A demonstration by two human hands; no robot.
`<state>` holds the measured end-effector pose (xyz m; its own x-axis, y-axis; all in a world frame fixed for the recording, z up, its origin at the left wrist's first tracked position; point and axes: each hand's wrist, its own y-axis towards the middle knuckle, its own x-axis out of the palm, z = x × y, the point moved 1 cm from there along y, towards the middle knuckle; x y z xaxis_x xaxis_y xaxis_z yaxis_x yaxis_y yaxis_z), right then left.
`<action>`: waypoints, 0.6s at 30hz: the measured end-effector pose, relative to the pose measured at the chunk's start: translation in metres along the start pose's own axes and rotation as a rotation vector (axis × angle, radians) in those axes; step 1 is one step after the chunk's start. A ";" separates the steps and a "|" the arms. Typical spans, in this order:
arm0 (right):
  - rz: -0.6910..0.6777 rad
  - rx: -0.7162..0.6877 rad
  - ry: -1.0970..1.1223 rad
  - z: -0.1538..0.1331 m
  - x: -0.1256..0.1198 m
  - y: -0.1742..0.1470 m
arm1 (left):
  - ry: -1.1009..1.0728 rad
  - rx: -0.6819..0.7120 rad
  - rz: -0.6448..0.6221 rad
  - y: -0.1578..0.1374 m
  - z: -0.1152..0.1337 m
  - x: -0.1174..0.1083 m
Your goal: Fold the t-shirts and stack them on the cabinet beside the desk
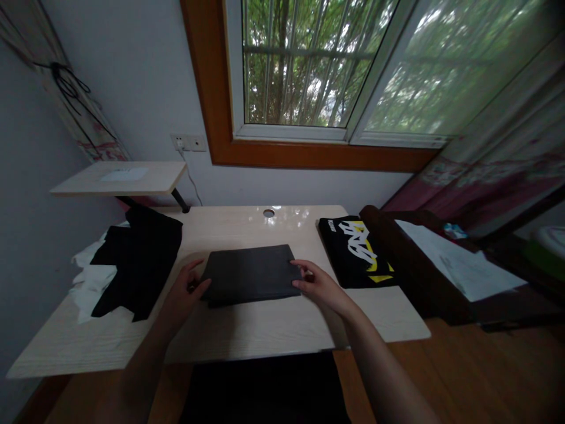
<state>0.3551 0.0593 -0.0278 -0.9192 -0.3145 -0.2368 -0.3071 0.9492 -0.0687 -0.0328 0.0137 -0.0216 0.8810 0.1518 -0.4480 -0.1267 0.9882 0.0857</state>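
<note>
A dark grey folded garment lies as a flat rectangle on the desk in front of me, its layers slightly offset along the near edge. My left hand is at its left end, thumb on the edge and fingers curled beside it. At the opposite end, my right hand has index finger and thumb on the right edge, the other fingers bent inward. Farther right is a folded black T-shirt with a white and yellow print. Loose black clothing lies to the left, over white cloth.
The pale wooden desk carries a small raised shelf at the back left, with a paper on it. A cable runs from a wall socket. Beyond the desk's right side is dark brown furniture with white sheets on top.
</note>
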 end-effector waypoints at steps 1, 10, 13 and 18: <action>-0.005 -0.015 -0.005 -0.003 0.000 -0.001 | -0.019 0.016 0.033 0.002 0.000 -0.002; -0.126 -0.079 -0.262 -0.003 0.003 -0.007 | 0.305 0.008 -0.255 -0.007 -0.009 -0.010; -0.180 -0.019 -0.299 0.002 0.002 -0.010 | 0.313 -0.014 -0.325 -0.013 -0.014 -0.013; -0.121 -0.100 -0.411 -0.004 0.000 -0.007 | 0.387 0.038 -0.321 -0.011 -0.006 -0.016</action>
<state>0.3566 0.0527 -0.0230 -0.7071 -0.3738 -0.6002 -0.4472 0.8939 -0.0299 -0.0487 0.0006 -0.0208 0.6383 -0.1566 -0.7537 0.1455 0.9860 -0.0816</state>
